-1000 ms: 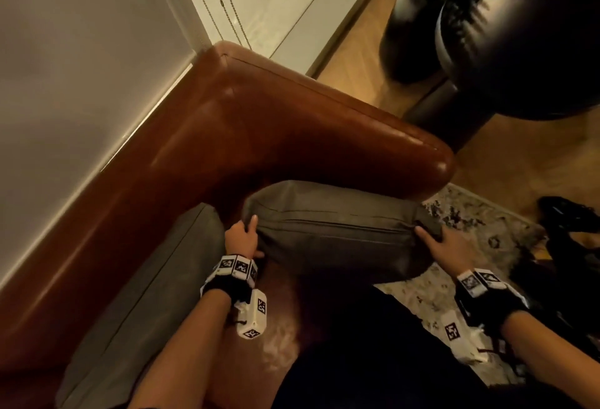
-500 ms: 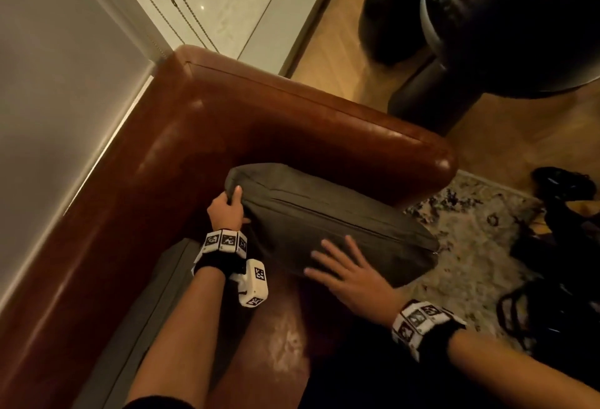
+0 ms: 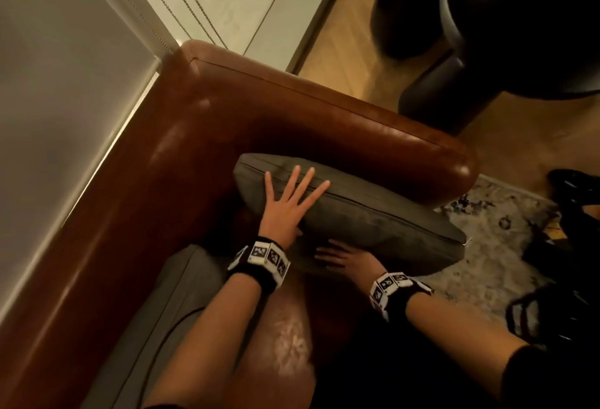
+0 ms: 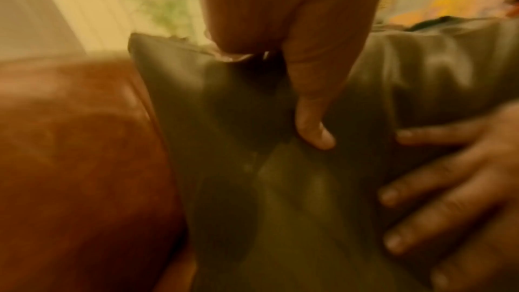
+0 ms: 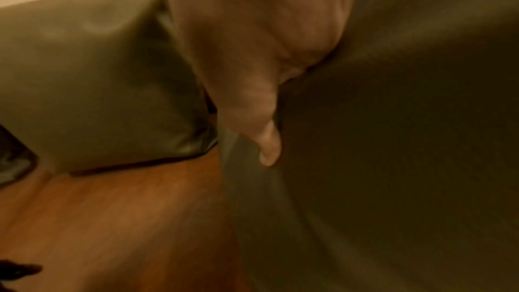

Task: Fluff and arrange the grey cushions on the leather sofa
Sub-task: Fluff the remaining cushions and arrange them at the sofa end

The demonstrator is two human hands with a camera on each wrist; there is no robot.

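Item: plump rectangular grey fabric cushion with a piped seam along its edge (image 3: pixel 354 210), standing on its long edge in the corner of the glossy brown leather sofa (image 3: pixel 292 116), leaning against the padded armrest, its far end overhanging the front of the seat above the pale patterned rug (image 3: pixel 496 243). Hazards, as judged: the overhanging end has little under it, so a hard pat from the seat side could tip the cushion forward off the seat and onto the rug; smooth leather gives fabric poor purchase (a slide along the armrest seems as likely as a topple); uneven pressing could leave a dent near the top corner instead of an even loft. Handling: left hand (image 3: pixel 285 205) lies flat with fingers spread straight on the upper face near the corner next to the backrest, pressing, not gripping; right hand (image 3: pixel 349 261) rests low against the near face with fingers extended, likewise gripping nothing, which the left wrist view confirms despite blur. Condition: cover dull olive-grey in this warm light, lightly creased, seam running straight, filling fairly full with a soft sag toward the overhanging end. Companion piece: second grey fabric cushion (image 3: pixel 168 304), against the backrest just beside the left forearm, untouched. Right wrist view too blurred to add detail.
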